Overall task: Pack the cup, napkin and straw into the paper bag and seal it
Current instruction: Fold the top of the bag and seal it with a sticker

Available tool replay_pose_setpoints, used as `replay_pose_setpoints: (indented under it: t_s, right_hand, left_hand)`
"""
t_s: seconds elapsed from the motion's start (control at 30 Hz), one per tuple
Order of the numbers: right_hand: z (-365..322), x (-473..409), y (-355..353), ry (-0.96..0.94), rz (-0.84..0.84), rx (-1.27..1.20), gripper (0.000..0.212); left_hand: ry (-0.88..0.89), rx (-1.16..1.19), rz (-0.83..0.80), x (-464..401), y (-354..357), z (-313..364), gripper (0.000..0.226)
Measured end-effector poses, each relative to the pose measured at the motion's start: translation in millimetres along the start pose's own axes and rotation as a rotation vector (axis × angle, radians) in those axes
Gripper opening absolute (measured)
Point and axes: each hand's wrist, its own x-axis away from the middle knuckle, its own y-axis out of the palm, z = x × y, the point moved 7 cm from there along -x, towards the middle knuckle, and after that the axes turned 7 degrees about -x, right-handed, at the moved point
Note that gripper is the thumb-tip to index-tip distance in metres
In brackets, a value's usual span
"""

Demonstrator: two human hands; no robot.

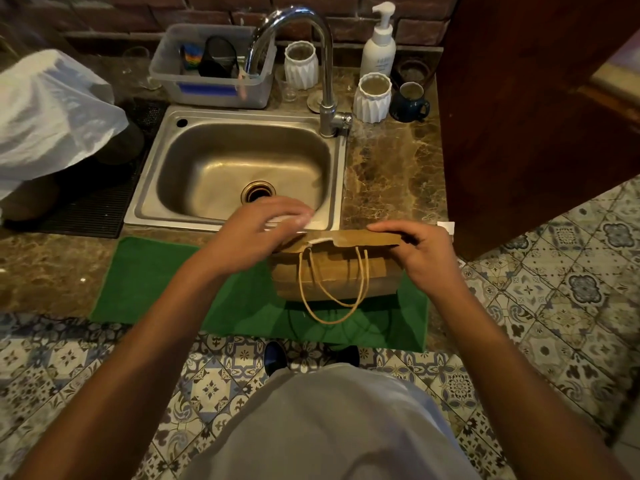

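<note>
The bag [337, 271] stands on the green mat [156, 282] near the counter's front edge, just before the sink [239, 168], its top folded flat and its cord handles hanging down the near side. The right hand [419, 251] pinches the fold at its right end. The left hand [256, 233] presses the left end, fingers closed on something white, perhaps the napkin or a seal; I cannot tell which. No cup or straw shows, so packing looks done and sealing remains.
</note>
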Motion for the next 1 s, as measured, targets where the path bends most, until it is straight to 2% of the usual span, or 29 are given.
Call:
replay_pose_setpoints:
  t_s: [0.1,0.17,0.23,0.33,0.4,0.47,0.53,0.63,0.73,0.83,0.9,1.0]
  right_hand:
    - [1.2,4.4,-1.6,-0.034,0.063,0.027,0.030]
    - [2.4,9.2,-0.9,-0.032,0.079,0.048,0.034]
    - [1.4,11.1,-0.6,0.006,0.038,0.094,0.042]
    - [-9.4,8.4,2.3,0.062,-0.196,0.334,0.050]
    - [-20.1,5.4,4.4,0.053,-0.296,0.402,0.057]
    - [-26.8,-1.2,9.2,0.011,-0.303,0.430,0.056]
    - [-21.8,-10.4,18.5,-0.016,-0.323,0.559,0.055]
    - [-8.0,-18.3,31.1,-0.022,-0.375,0.644,0.051]
    - [-5.3,-18.1,31.0,-0.104,-0.298,0.621,0.032]
    - [-4.5,-16.2,24.7,-0.152,-0.221,0.588,0.027]
    - [-3.1,-16.5,20.2,-0.146,-0.193,0.509,0.026]
    - [-1.9,-18.5,3.4,-0.059,-0.061,0.292,0.021]
  left_hand:
    - [0.051,-0.188,-0.224,-11.4,32.0,6.3,0.043]
    - [0.025,-0.190,-0.256,-12.2,40.9,3.9,0.043]
    - [0.029,-0.224,-0.233,-12.3,44.5,2.6,0.034]
    - [0.058,-0.252,-0.174,-13.2,43.8,5.2,0.027]
    - [0.070,-0.278,-0.156,-15.5,43.5,8.3,0.026]
    - [0.095,-0.305,-0.140,-16.0,44.4,14.6,0.030]
    - [0.122,-0.320,-0.116,-14.4,45.3,20.3,0.034]
    - [0.107,-0.328,-0.085,-11.1,45.6,18.2,0.027]
    - [0.020,-0.253,-0.075,-7.0,41.8,5.9,0.024]
    - [-0.024,-0.148,-0.106,-1.2,42.2,-3.9,0.018]
    - [-0.039,-0.112,-0.074,2.0,43.0,-7.3,0.005]
    - [-0.072,-0.114,-0.006,5.3,44.7,-5.4,0.014]
